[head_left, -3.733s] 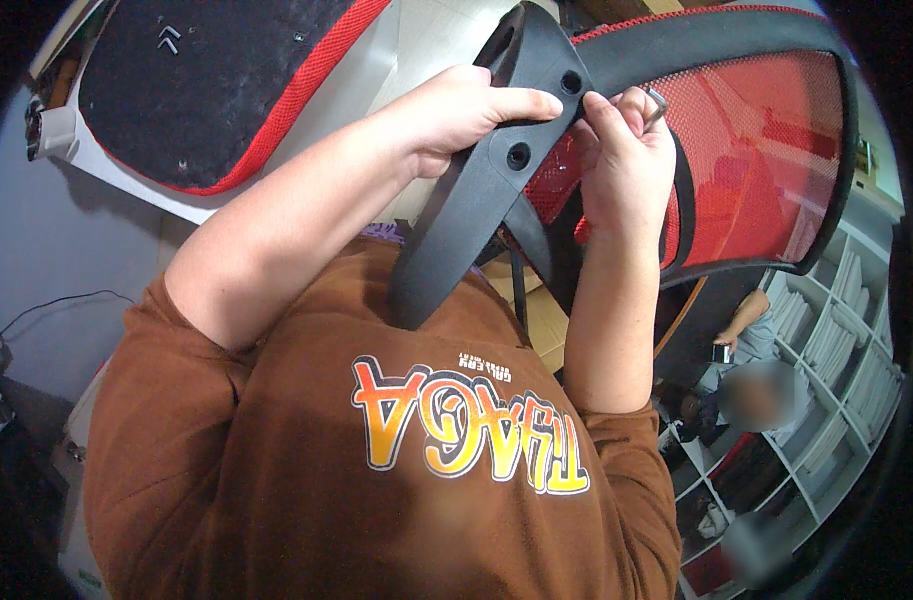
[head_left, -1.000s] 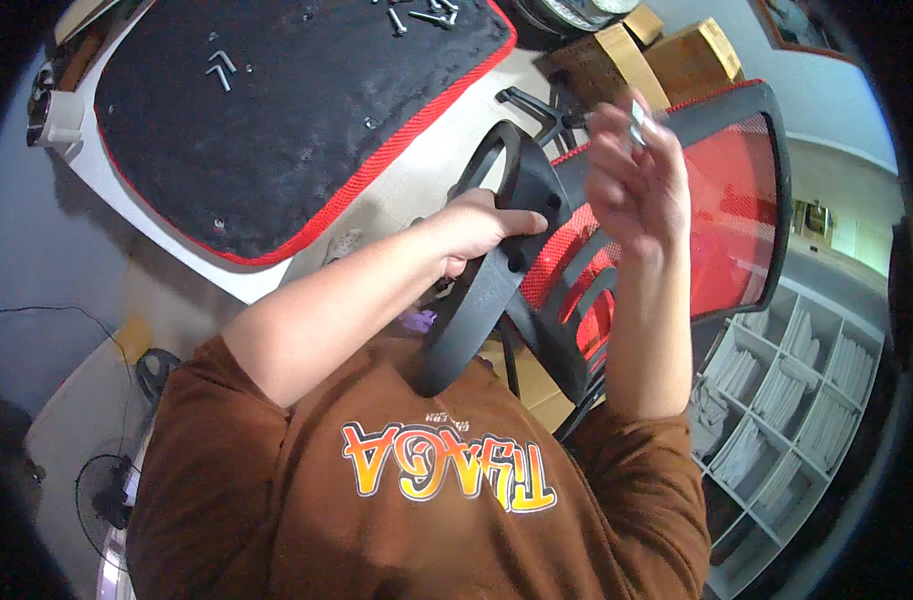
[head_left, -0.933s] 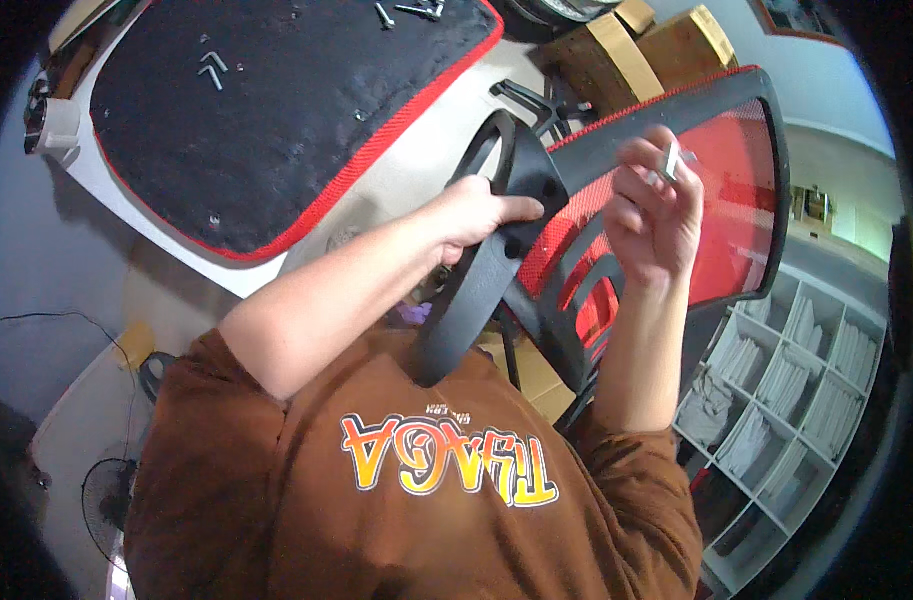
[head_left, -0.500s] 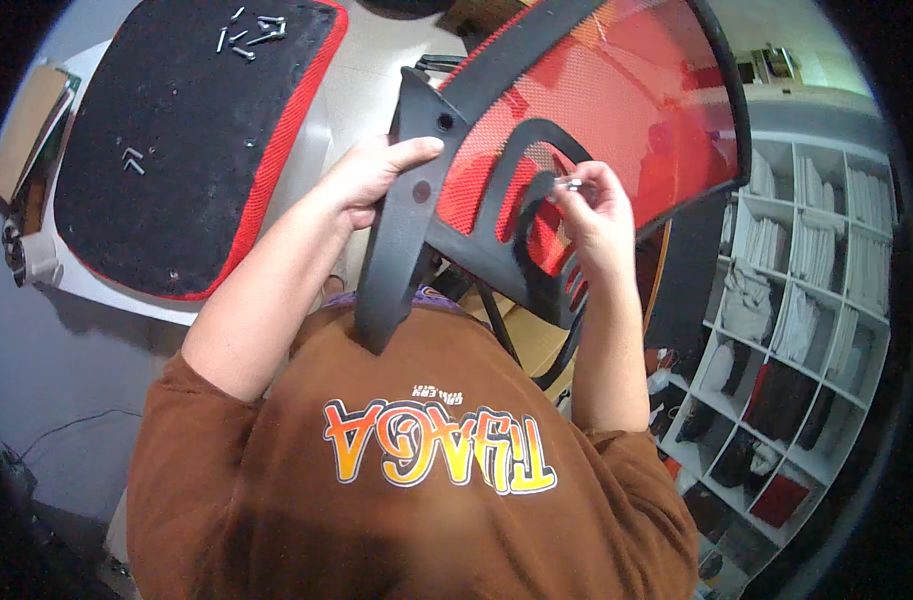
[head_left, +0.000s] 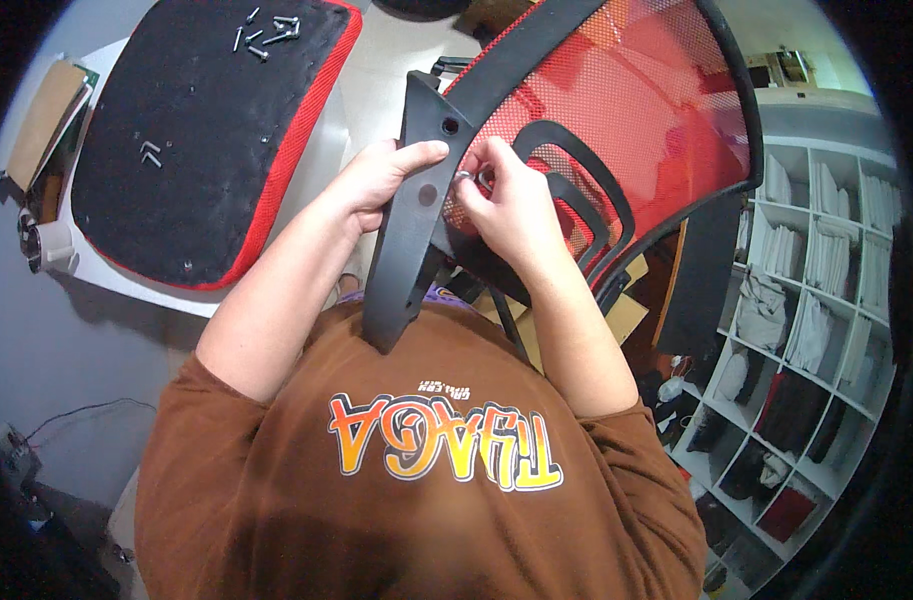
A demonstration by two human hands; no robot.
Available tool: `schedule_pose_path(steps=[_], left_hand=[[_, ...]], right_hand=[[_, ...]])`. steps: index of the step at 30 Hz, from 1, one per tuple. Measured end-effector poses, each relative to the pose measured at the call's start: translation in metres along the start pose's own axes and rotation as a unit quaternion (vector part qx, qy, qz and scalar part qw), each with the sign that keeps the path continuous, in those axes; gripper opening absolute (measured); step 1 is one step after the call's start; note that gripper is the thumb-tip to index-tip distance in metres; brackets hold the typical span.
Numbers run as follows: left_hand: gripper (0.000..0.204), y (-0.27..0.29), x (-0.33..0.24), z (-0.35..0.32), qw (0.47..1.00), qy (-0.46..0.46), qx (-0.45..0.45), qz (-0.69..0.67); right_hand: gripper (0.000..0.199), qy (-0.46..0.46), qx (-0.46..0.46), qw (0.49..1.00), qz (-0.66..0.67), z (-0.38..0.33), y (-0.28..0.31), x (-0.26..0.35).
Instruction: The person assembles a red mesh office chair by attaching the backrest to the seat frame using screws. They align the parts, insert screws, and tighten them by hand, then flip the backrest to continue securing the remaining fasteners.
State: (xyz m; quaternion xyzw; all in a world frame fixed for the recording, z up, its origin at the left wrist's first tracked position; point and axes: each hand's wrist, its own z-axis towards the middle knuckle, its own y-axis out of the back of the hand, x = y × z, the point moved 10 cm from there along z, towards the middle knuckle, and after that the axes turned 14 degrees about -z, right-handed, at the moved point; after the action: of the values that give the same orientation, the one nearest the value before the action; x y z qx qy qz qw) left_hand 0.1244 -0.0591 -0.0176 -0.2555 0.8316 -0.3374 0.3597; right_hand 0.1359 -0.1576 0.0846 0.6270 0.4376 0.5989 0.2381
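Observation:
My left hand (head_left: pixel 374 185) grips a black plastic chair armrest (head_left: pixel 401 245), its thumb lying on the face between two round holes. The armrest stands against the near side of a chair backrest (head_left: pixel 666 115) with red mesh and a black frame. In the fingertips of my right hand (head_left: pixel 516 205) is a small silver bolt (head_left: pixel 463 176), pinched beside the armrest, close to its holes. The fingers hide most of the bolt.
To the left, an upturned chair seat (head_left: pixel 206 120) with red edging rests on a white table (head_left: pixel 126 285). Several loose bolts (head_left: pixel 257 53) and small L-shaped metal pieces (head_left: pixel 152 158) lie on it. White shelves (head_left: pixel 806 250) with folded goods stand at the right.
My right hand has moved left with the bolt, from over the backrest's slotted frame to beside the armrest. My left hand keeps its hold on the armrest. The view has shifted slightly.

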Motion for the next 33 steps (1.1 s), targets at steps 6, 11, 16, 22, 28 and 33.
schedule_pose_path(steps=[6,11,16,22,28,33], left_hand=[[0.038,0.008,0.003,0.000,1.000,0.006,-0.005,-0.004],[0.037,0.008,0.004,-0.003,0.999,0.009,-0.010,-0.033],[0.034,0.011,0.003,-0.005,1.000,0.002,-0.008,-0.029],[0.028,0.014,0.002,-0.005,0.999,-0.001,-0.016,-0.040],[0.025,0.015,0.003,-0.003,0.996,-0.016,-0.017,-0.082],[0.027,0.016,0.006,0.000,0.998,-0.010,-0.019,-0.063]], right_hand=[[0.014,0.047,-0.071,0.991,0.099,0.008,0.033,-0.005],[0.015,0.087,-0.051,0.994,0.051,0.025,0.046,0.012],[0.019,0.181,-0.064,0.980,-0.059,0.035,0.041,0.044],[0.018,0.204,-0.023,0.974,-0.098,0.044,0.019,0.054],[0.019,0.212,0.053,0.976,-0.024,0.017,0.009,0.064],[0.016,0.229,0.067,0.964,-0.116,-0.003,-0.002,0.069]])
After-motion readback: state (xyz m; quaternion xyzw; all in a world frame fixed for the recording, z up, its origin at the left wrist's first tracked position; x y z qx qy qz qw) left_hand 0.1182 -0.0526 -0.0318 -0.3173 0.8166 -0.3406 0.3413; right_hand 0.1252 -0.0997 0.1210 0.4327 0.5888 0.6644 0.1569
